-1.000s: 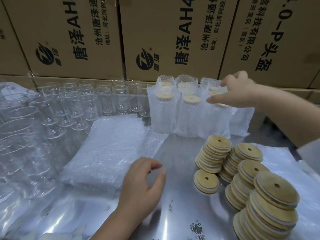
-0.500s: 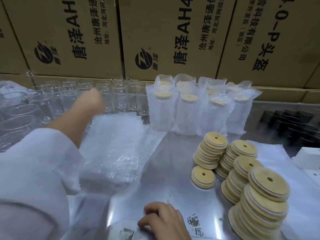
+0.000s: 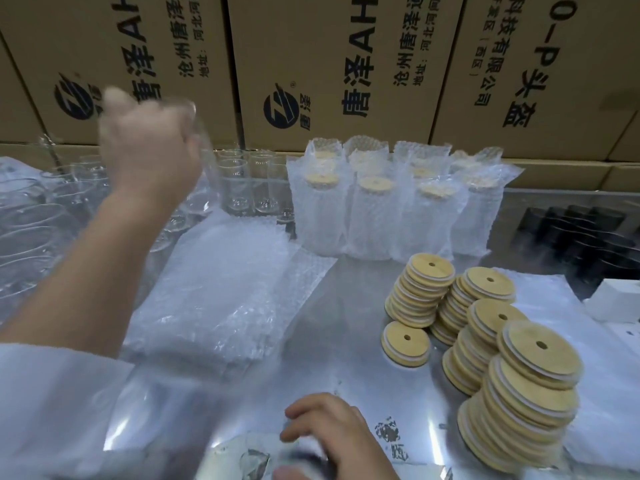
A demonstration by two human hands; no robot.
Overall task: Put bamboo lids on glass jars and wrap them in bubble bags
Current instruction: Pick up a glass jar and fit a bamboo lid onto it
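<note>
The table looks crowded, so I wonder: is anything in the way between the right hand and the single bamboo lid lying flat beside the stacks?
Nothing visible does: only bare, shiny table lies between the right hand and the single bamboo lid.

left hand (image 3: 149, 150) blurry | glass jar (image 3: 205, 147) in it smeared | right hand (image 3: 336, 434) cut by bottom edge | thing (image 3: 298, 457) under it unclear

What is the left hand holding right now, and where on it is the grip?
A clear glass jar: the left hand curls round its side wall. Blur hides how high up the grip sits.
</note>
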